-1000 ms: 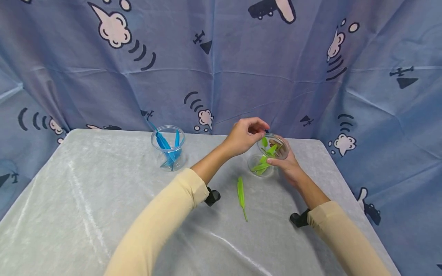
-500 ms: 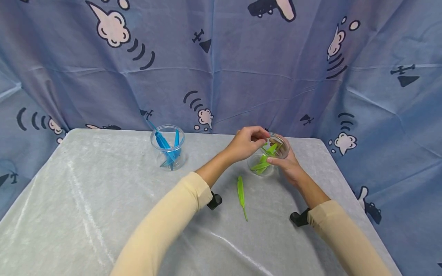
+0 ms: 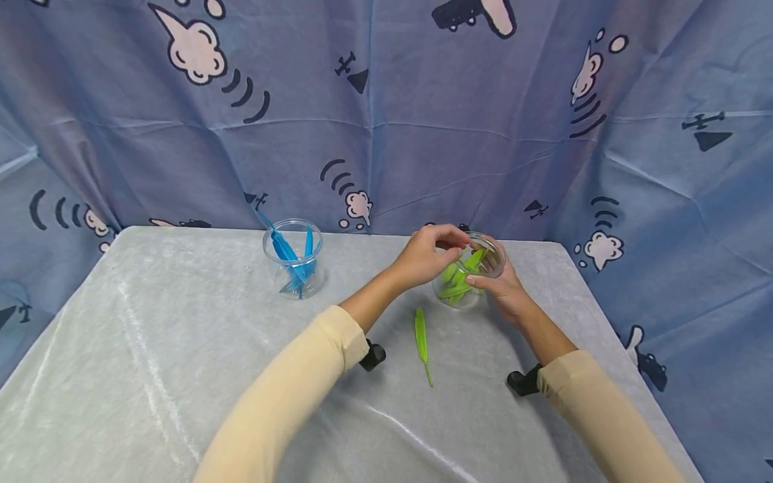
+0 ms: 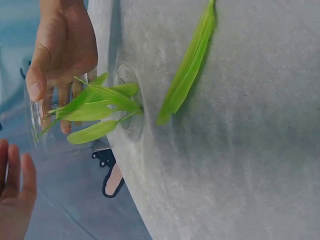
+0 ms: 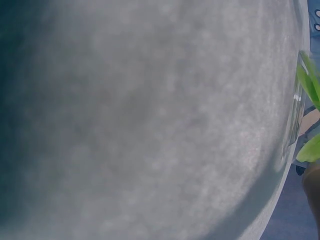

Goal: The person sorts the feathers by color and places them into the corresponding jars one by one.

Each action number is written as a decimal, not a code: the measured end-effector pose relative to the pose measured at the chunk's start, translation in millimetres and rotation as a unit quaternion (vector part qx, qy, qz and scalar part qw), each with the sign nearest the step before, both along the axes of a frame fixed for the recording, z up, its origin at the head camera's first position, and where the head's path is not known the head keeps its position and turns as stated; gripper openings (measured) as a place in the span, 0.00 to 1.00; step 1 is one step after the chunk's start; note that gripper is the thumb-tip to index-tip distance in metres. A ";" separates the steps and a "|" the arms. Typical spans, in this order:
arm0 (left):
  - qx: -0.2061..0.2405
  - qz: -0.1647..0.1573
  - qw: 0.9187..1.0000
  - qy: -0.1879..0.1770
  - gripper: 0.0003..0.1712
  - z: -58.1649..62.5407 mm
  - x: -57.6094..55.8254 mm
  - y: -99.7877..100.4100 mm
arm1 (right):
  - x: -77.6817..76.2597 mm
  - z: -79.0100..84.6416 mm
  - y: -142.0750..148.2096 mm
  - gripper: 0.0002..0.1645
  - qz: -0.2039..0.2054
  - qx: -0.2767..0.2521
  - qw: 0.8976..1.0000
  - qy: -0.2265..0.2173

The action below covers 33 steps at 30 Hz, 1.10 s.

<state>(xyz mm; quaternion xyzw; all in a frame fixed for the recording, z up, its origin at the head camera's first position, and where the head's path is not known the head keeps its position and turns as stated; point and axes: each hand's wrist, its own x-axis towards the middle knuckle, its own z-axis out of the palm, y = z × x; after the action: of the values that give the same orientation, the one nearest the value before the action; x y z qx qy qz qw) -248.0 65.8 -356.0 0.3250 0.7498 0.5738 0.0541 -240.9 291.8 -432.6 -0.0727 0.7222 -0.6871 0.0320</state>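
A clear jar (image 3: 494, 268) with several green feathers (image 3: 459, 285) inside stands on the table at the right. My right hand (image 3: 504, 282) holds it near the rim, thumb in front and fingers behind the clear wall. At the left of the rim is my left hand (image 3: 425, 255), bent at the wrist. In the left wrist view, that left hand (image 4: 15, 195) has loose fingers with nothing between them. One more green feather (image 3: 421, 342) lies flat on the table in front of the jar. The right wrist view catches only the jar's edge and some feathers (image 5: 311, 82).
Another clear jar (image 3: 314, 285), holding blue feathers (image 3: 296, 261), stands at the back left of the grey cloth-covered table (image 3: 151, 349). A patterned blue curtain (image 3: 410, 168) hangs right behind the table's back edge.
My left hand has come down to the jar's rim and let go of a green feather, which now lies lower inside among the others. The right hand keeps its hold.
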 end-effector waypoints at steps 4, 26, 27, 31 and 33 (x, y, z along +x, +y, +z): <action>0.008 0.031 0.999 -0.003 0.11 -5.8 0.4 -4.8 | -0.3 0.2 -0.8 0.52 -0.008 -0.002 1.000 -0.001; -0.127 -0.010 0.988 -0.090 0.13 -67.9 4.0 -31.8 | 0.4 -0.7 1.4 0.54 -0.011 -0.003 1.000 -0.003; -0.132 -0.014 0.987 -0.093 0.13 -69.7 4.3 -32.2 | 0.4 -0.7 1.3 0.54 -0.012 -0.004 1.000 -0.004; -0.163 -0.035 0.981 -0.104 0.15 -75.7 7.0 -33.1 | 0.3 -1.1 0.9 0.54 -0.013 -0.004 1.000 -0.005; -0.176 -0.045 0.977 -0.108 0.16 -78.5 8.5 -33.2 | 0.0 -1.6 0.7 0.54 -0.013 -0.002 1.000 -0.005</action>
<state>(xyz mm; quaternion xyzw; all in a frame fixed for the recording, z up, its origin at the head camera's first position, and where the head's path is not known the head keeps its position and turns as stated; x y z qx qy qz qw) -239.6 32.6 -434.5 0.2796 0.8134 0.4618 0.2168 -240.9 292.6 -434.2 -0.0602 0.7213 -0.6895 0.0261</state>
